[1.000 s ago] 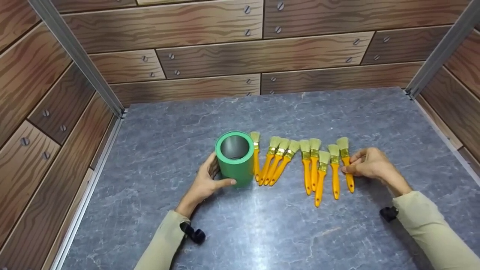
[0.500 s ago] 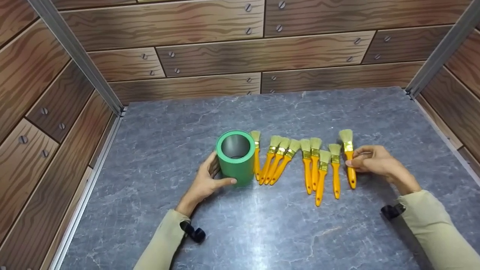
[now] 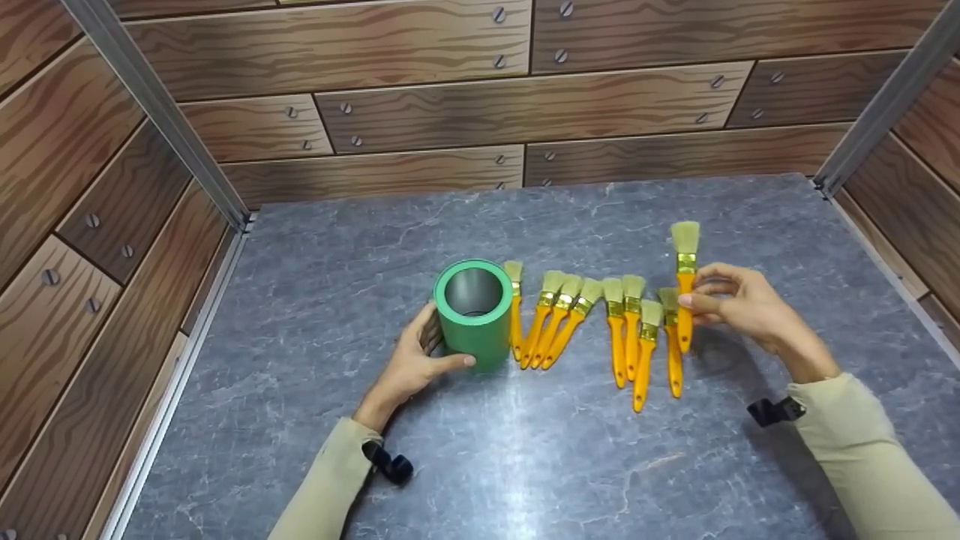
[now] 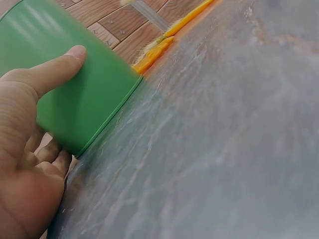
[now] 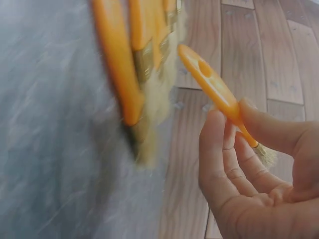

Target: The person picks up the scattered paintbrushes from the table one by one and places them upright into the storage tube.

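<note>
My left hand holds a green cylindrical cup that stands upright on the table, thumb on its near side and fingers round its left. In the left wrist view the thumb lies along the green wall. My right hand pinches the orange handle of a paintbrush, bristles pointing away, above the table. The right wrist view shows this paintbrush between thumb and fingertips. Beneath it in the head view lies another paintbrush, partly covered by the held one.
Several more paintbrushes lie in a loose row between the cup and my right hand, among them a nearer paintbrush and a paintbrush right beside the cup. Wood-patterned walls with metal corner posts enclose the grey marbled table.
My right hand has lifted the rightmost paintbrush off the table and moved it away from me and slightly left. The left hand and the cup have stayed in place.
</note>
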Tool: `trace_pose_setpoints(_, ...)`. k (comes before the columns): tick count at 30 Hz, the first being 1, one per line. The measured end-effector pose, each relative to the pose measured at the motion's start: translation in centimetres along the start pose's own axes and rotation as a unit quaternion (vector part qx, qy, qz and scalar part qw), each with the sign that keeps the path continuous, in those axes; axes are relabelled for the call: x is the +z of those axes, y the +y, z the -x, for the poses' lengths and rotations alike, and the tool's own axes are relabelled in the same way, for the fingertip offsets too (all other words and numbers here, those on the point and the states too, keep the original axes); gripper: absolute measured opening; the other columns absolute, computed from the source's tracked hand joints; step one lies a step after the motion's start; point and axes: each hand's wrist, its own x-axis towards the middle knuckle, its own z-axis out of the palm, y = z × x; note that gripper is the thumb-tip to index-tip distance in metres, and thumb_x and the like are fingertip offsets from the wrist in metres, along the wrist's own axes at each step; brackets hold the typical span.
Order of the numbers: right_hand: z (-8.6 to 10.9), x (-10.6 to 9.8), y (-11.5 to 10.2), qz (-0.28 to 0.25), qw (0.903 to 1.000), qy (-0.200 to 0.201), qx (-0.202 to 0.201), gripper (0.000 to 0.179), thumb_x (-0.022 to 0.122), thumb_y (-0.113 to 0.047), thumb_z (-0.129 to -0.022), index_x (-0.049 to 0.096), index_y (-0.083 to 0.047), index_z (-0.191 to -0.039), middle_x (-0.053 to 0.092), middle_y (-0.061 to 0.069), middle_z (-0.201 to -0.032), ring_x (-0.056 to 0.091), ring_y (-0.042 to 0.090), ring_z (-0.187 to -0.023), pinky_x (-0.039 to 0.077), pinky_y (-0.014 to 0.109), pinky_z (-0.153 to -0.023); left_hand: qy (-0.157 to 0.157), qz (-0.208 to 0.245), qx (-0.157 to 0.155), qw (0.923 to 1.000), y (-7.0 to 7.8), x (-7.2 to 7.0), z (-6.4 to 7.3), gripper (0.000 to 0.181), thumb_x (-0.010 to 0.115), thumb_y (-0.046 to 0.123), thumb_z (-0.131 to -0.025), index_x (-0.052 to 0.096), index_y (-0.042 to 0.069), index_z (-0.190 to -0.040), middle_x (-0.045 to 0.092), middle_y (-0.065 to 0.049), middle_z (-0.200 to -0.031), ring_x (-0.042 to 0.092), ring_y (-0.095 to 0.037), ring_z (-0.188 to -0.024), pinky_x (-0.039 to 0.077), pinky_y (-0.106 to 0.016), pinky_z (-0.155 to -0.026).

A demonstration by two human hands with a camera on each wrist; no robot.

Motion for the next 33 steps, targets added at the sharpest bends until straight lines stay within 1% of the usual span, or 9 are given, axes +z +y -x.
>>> trace_pose_setpoints(6,0.0,1.3,-1.6,-0.009,0.9991,-0.002,-0.042,0.035,0.071,-0.007,-0.103,0.053,0.009,-0.128,0.068,0.001,-0.106,0.075,0.010,-0.090,0.068,0.036,-0.086,-0.002,-0.017,-0.014,0.9998,0.1,-0.1,0.1,0.107,0.094,0.012,-0.083,0.031,0.020,-0.169,0.044,-0.005,-0.169,0.036,-0.026,-0.160,0.030,-0.047,-0.133)
trace_pose_setpoints(8,0.0,1.7,-2.1,-0.010,0.9987,-0.005,-0.049,0.035,0.071,-0.007,-0.104,0.053,0.009,-0.129,0.068,0.002,-0.108,0.075,0.011,-0.092,0.068,0.036,-0.087,0.000,-0.016,-0.013,0.9998,0.2,-0.1,0.0,0.106,0.093,0.011,-0.084,0.031,0.021,-0.169,0.045,-0.003,-0.168,0.037,-0.024,-0.159,0.031,-0.046,-0.133)
trace_pose_setpoints(12,-0.1,2.7,-3.1,-0.002,0.9981,-0.007,-0.061,0.036,0.070,-0.011,-0.105,0.053,0.007,-0.131,0.069,0.000,-0.110,0.075,0.009,-0.095,0.068,0.037,-0.088,0.003,-0.015,-0.013,0.9998,0.3,-0.1,0.0,0.106,0.093,0.009,-0.083,0.032,0.022,-0.169,0.046,-0.001,-0.167,0.039,-0.021,-0.157,0.033,-0.043,-0.132)
trace_pose_setpoints(17,0.0,3.9,-4.3,-0.015,0.9961,-0.011,-0.086,0.033,0.069,-0.009,-0.105,0.054,0.008,-0.128,0.074,0.000,-0.109,0.076,0.010,-0.096,0.068,0.036,-0.088,0.005,-0.017,-0.016,0.9997,0.2,-0.1,0.1,0.107,0.094,0.010,-0.083,0.031,0.021,-0.169,0.046,-0.002,-0.167,0.038,-0.022,-0.158,0.032,-0.045,-0.132)
trace_pose_setpoints(26,-0.1,5.8,-7.0,-0.034,0.9915,-0.010,-0.125,0.027,0.067,-0.005,-0.105,0.056,0.009,-0.126,0.075,0.004,-0.111,0.076,0.014,-0.098,0.067,0.039,-0.091,0.007,-0.017,-0.013,0.9997,0.2,-0.1,-0.1,0.106,0.095,0.011,-0.082,0.034,0.020,-0.168,0.046,-0.005,-0.167,0.037,-0.026,-0.159,0.031,-0.048,-0.133)
trace_pose_setpoints(33,-0.2,7.1,-8.8,-0.045,0.9878,-0.017,-0.148,0.027,0.066,-0.004,-0.105,0.058,0.010,-0.128,0.075,0.008,-0.113,0.077,0.016,-0.099,0.067,0.039,-0.091,0.005,-0.019,-0.016,0.9997,0.0,-0.2,0.0,0.108,0.095,0.012,-0.082,0.031,0.018,-0.169,0.042,-0.007,-0.170,0.035,-0.028,-0.160,0.029,-0.049,-0.133)
